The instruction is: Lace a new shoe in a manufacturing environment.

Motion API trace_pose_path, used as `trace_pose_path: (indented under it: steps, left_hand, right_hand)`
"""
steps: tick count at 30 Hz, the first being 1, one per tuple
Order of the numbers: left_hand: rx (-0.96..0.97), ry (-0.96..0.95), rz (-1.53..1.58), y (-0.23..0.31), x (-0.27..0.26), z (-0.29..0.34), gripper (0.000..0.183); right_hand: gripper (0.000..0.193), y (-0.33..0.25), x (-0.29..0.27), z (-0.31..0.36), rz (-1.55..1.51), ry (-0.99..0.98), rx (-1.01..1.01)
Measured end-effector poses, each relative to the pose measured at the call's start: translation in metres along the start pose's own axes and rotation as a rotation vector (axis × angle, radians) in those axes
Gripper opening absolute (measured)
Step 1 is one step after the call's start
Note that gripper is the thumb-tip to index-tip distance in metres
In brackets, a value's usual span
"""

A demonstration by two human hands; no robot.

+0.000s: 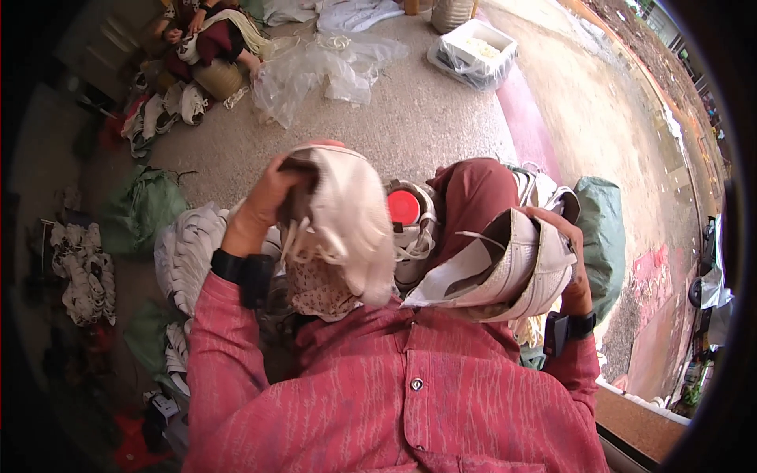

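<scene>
My left hand (272, 193) is closed round the heel end of a cream shoe upper (351, 213) with laces hanging from it; the upper is slightly blurred. In my right hand (569, 240) are white shoe uppers (493, 276), apparently two lying one against the other. They are tilted over my right thigh, and a loose lace end sticks out of one. Between my knees stands another white laced shoe upper (418, 248), beside a round red lid or disc (403, 206). What lies beneath the held uppers is hidden.
Piled white uppers (193, 244) lie to my left near a green sack (146, 206). Another green sack (601, 236) is at my right. Ahead are clear plastic sheeting (323, 79) and a white bin (481, 47). Far left, a seated person (205, 39) handles a shoe upper.
</scene>
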State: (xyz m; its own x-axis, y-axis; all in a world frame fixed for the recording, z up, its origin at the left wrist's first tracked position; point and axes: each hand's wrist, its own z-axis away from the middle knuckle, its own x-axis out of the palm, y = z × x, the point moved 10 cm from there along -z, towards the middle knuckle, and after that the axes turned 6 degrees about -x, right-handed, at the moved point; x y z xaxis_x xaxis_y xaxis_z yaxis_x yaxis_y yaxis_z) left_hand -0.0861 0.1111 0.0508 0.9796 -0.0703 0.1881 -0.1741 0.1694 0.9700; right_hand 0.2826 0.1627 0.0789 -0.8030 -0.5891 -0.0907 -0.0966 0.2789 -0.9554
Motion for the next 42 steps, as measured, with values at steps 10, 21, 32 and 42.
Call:
trace_pose_path:
  steps: [10,21,32,42]
  left_hand:
    - [-0.199,-0.239,-1.194,-0.086,0.109,-0.102,0.058]
    - [-0.374,-0.426,-0.296,-0.144,0.061,-0.091,0.047]
    - [-0.751,0.039,-0.046,-0.159,0.037,-0.011,0.069]
    - [-0.568,0.035,0.601,-0.156,0.059,0.002,0.052]
  right_hand:
    - [0.051,-0.001,0.021,-0.021,-0.001,-0.077,0.067]
    - [0.046,0.049,0.074,-0.108,0.741,-0.2,0.035]
    - [0.042,0.081,0.091,-0.132,0.974,-0.362,0.122]
    - [0.041,0.105,0.105,-0.135,0.665,-0.433,0.154]
